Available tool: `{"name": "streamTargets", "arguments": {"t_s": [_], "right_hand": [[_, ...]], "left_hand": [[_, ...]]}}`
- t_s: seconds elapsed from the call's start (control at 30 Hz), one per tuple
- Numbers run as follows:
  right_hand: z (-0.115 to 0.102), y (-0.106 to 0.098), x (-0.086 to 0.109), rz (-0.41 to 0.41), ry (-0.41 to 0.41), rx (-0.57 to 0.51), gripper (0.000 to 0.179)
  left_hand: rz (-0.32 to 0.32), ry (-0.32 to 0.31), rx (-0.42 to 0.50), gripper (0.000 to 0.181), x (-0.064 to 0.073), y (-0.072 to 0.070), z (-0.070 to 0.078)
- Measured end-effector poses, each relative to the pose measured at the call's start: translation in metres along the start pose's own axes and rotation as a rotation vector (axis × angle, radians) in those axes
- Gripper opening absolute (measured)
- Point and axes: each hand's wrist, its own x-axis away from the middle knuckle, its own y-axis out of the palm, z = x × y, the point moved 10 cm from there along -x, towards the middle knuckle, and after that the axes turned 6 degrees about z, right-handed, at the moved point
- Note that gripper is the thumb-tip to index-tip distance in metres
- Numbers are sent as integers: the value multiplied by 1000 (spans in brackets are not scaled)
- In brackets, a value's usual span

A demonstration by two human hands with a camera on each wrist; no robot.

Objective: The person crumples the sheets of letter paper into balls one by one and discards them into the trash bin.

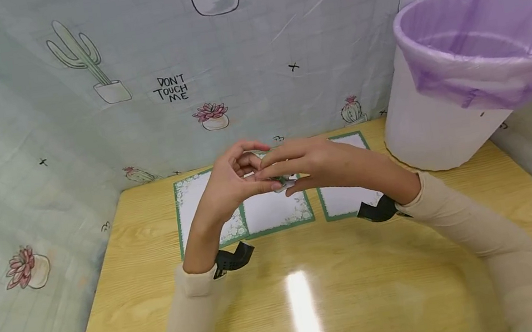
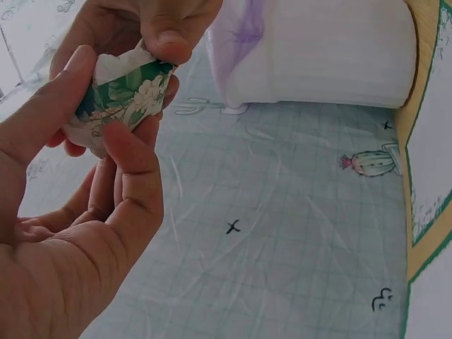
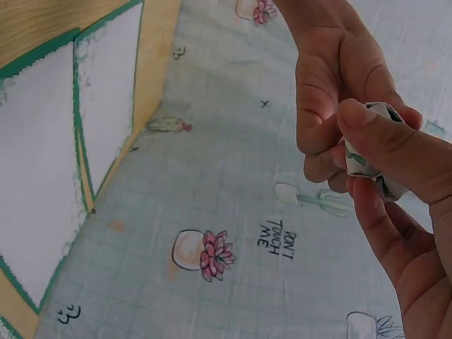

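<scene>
Both hands meet above the table around a crumpled ball of paper (image 2: 131, 92), white with a green floral border like that on the sheets below. My left hand (image 1: 230, 184) pinches it between thumb and fingers. From the other side my right hand (image 1: 318, 160) grips it too, its thumb pressing on the paper in the right wrist view. The head view shows only a small part of the paper ball (image 1: 284, 183) between the fingers. Beneath the hands lie flat white sheets with green floral borders: a left sheet (image 1: 192, 198), a middle sheet (image 1: 272, 210) and a right sheet (image 1: 343, 200).
A white bin (image 1: 432, 110) lined with a purple bag (image 1: 475, 71) stands at the table's back right. Behind the wooden table (image 1: 245, 314) hangs a curtain (image 1: 249, 39) printed with cacti. Dark wrist cameras sit on both sleeves.
</scene>
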Motion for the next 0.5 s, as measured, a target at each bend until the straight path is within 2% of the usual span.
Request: {"name": "streamTargets", "arguments": {"t_s": [0.1, 0.2, 0.37, 0.5], "right_hand": [[1, 5, -1, -16, -11, -29, 55], [5, 5, -1, 2, 3, -40, 49], [12, -2, 3, 61, 40, -38, 40], [20, -9, 8, 103, 64, -42, 36]], "left_hand": [[-8, -36, 0, 59, 2, 0, -8], [-18, -57, 37, 57, 1, 2, -16], [-9, -37, 104, 48, -5, 5, -24], [34, -35, 150, 45, -13, 7, -32]]}}
